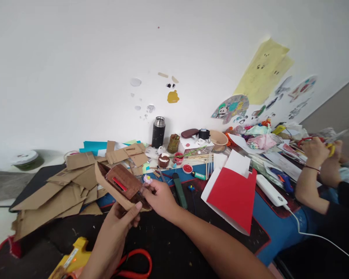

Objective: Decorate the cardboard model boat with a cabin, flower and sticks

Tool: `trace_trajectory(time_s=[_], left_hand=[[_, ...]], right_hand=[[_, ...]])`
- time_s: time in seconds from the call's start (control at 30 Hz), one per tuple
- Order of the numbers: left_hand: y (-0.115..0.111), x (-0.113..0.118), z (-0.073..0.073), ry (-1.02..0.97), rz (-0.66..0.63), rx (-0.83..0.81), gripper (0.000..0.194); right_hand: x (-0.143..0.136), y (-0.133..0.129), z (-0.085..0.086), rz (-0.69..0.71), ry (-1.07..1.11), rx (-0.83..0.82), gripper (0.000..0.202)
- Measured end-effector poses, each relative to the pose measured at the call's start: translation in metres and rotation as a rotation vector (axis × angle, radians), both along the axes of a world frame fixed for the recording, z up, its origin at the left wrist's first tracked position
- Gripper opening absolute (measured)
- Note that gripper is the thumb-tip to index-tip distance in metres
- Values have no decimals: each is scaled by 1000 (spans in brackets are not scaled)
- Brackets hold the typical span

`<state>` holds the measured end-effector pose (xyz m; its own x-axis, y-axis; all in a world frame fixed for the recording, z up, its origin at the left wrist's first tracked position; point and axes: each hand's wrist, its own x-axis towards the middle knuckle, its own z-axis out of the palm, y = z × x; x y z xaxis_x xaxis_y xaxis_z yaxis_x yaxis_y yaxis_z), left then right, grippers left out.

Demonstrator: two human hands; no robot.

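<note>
My left hand (119,223) grips the lower edge of a brown-painted cardboard model (125,180), thumb on the near side and fingers curled beneath. The model is tilted, with a bare cardboard side and a small red strip in a slot. My right hand (163,199) is closed at the model's right end. A small pale pink flower (147,179) with a yellow centre shows at its fingertips, seemingly pinched there. Below my hands lie orange-handled scissors (139,255) and a yellow tool (72,257), both partly hidden by my left forearm.
Cardboard scraps (61,193) pile up on the left. A black flask (158,131), paint pots (163,160) and a dark green cutter (179,190) stand or lie ahead. Red card (234,197) and a white corded device (270,190) are rightward. Another person's hands (315,153) hold scissors at far right.
</note>
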<state>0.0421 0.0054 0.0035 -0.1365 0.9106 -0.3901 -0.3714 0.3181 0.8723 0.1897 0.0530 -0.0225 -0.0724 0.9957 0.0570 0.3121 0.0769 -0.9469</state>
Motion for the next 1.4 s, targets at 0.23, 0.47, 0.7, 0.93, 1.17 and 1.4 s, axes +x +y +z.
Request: trace_trajectory(time_s=[0.23, 0.47, 0.7, 0.93, 1.17, 1.4], left_hand=[[3, 0, -4, -16, 13, 9, 74], [3, 1, -2, -19, 26, 14, 74], [3, 1, -7, -5, 3, 31, 72], [2, 3, -7, 2, 17, 20, 76], [1, 4, -8, -3, 20, 17, 79], [2, 2, -10, 13, 0, 62, 77]], right_hand=[[-3, 3, 0, -10, 24, 56, 21], [-4, 4, 0, 6, 42, 44, 19], [-1, 4, -2, 10, 44, 50, 14], [1, 3, -3, -1, 30, 61, 18], [2, 0, -4, -12, 45, 64, 20], [3, -1, -4, 44, 214, -69, 26]])
